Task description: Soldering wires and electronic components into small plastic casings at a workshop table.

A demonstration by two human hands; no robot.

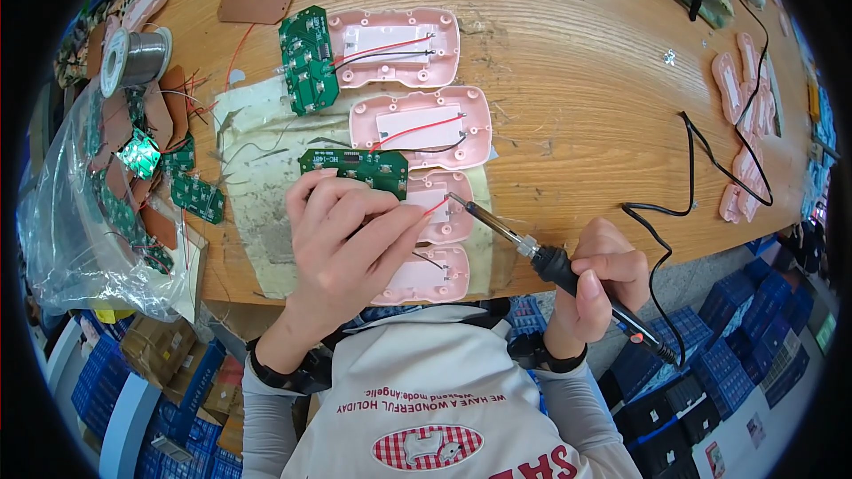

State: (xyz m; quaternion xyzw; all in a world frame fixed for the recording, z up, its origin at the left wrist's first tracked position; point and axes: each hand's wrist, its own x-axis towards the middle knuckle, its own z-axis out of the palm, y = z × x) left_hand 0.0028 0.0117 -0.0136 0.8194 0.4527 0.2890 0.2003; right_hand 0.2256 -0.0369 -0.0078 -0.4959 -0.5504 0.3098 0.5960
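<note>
My right hand [603, 279] grips a soldering iron [555, 266] by its black handle. Its tip meets the right side of a pink plastic shell [457, 229], close to the end of a red wire [436, 208]. My left hand [351, 239] pinches that red wire and lies over part of the shell and a green circuit board [382, 179]. Above are two more pink shells, the middle one [480, 129] and the far one [448, 27], each with red and black wires. Another green board [308, 66] rests against the far shell. Nearest me lies one more pink shell [457, 275].
At left, a clear plastic bag [62, 239] holds several green and brown boards, beside a solder wire spool [133, 60]. A brown board [256, 2] lies at the back. The iron's black cord [655, 239] crosses the right side, near stacked pink parts [744, 124].
</note>
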